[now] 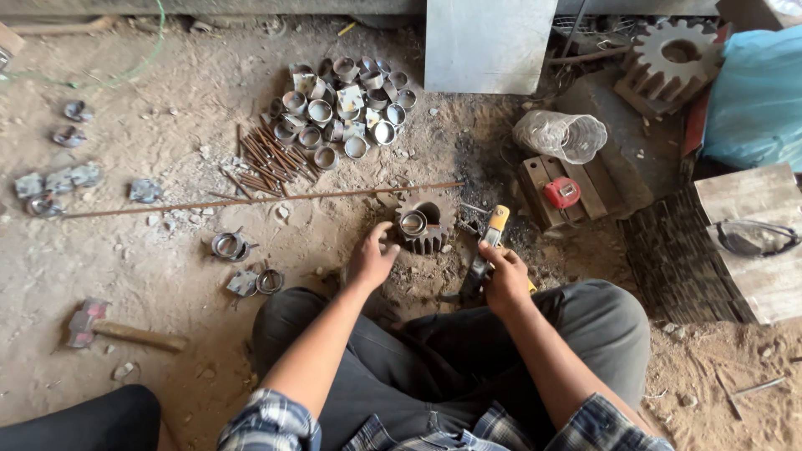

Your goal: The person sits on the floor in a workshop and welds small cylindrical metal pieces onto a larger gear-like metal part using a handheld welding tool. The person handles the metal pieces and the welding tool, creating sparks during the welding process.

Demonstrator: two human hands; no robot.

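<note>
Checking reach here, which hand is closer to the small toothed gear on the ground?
Left. The left hand touches the gear on its left side; the right hand grips a yellow-handled tool to its right.

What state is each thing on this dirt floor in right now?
Left hand: resting against the small gear.
Small gear: lying flat, a metal ring in its bore.
Right hand: closed on the yellow-handled tool.
Yellow-handled tool: gripped, tip hidden.
Hammer: lying untouched.
Metal rings: heaped loose.
Long rod: lying flat.
Large gear: leaning, idle.

Long rod (259, 199) (rusty) across floor (167, 276)
</note>
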